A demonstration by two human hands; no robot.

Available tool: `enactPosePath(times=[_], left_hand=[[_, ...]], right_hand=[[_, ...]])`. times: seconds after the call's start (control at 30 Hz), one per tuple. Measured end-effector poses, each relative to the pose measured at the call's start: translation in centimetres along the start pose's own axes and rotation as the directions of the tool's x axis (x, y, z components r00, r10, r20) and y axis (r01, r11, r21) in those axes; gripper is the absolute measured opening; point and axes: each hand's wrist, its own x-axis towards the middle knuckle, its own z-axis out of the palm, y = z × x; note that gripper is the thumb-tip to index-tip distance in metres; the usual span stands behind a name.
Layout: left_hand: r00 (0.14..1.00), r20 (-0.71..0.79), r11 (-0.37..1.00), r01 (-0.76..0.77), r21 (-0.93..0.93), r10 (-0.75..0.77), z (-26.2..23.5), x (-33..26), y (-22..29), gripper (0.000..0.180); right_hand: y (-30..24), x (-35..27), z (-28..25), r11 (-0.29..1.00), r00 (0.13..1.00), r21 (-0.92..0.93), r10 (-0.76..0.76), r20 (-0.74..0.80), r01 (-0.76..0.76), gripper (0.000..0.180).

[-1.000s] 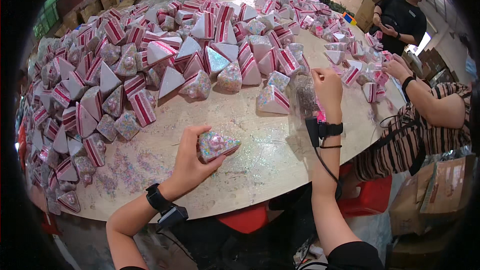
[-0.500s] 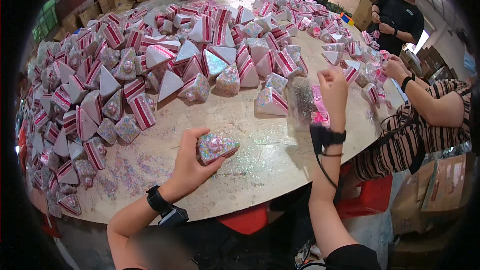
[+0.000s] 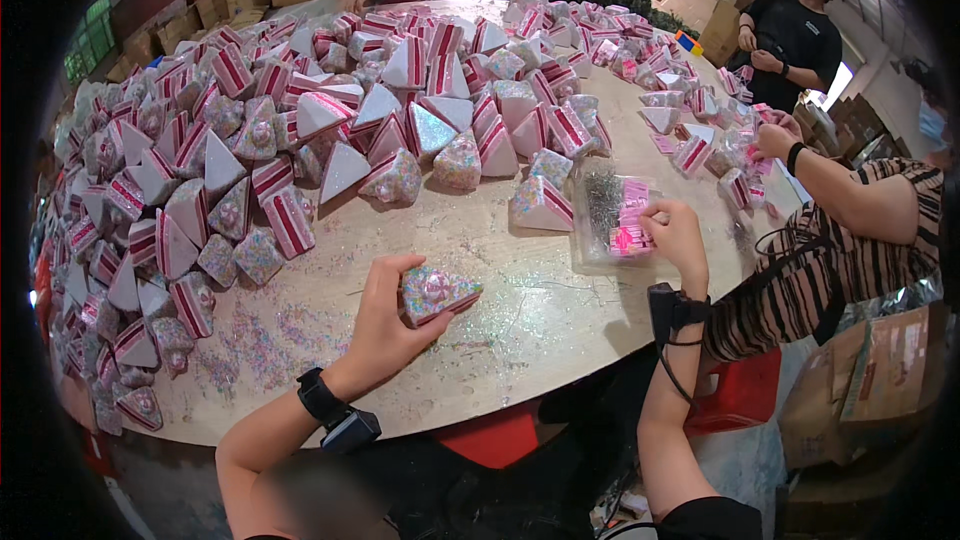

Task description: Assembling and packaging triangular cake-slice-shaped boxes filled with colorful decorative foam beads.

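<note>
My left hand (image 3: 385,315) is closed round a cake-slice ornament (image 3: 437,292), its glittery top facing up, just above the table. To the right, my right hand (image 3: 680,240) reaches over the right side of a clear plastic box (image 3: 590,258). Its fingers are pinched beside the small pink tags (image 3: 632,225) in the box; what they grip, if anything, is too small to make out. Thin dark metal pins (image 3: 603,202) fill the box's left half. Just behind the box's left edge lies another ornament (image 3: 543,205).
A big pile of cake-slice ornaments (image 3: 340,172) covers the table's far and left parts. Glitter is scattered over the wooden tabletop (image 3: 330,340). On the right, a person in striped clothes (image 3: 850,230) handles ornaments. Two more people are farther back. A red stool (image 3: 735,395) stands below the edge.
My right hand has come down to the box and its fingers now meet the pink tags' side. My left hand stays nearly still with the ornament. The far person in pink has lowered their hands.
</note>
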Motion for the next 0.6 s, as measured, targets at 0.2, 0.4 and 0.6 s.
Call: enactPosePath(times=[0.2,0.4,0.6], left_hand=[[1.000,0.002,1.000,0.011,-0.008,-0.011,-0.1,-0.1,0.1,0.058],[1.000,0.024,1.000,0.002,0.004,-0.002,-0.3,-0.2,0.0,0.060],[0.999,0.026,0.999,-0.031,0.033,0.030,-0.4,-0.1,0.2,0.061]], right_hand=[[-1.4,0.5,0.1,0.986,0.995,0.131,0.104,-0.007,-0.103,0.015],[-2.3,0.9,0.0,0.989,0.975,0.148,0.042,-0.216,-0.009,0.015],[-3.5,0.7,-0.7,0.970,0.759,-0.171,-0.241,-0.605,0.172,0.012]])
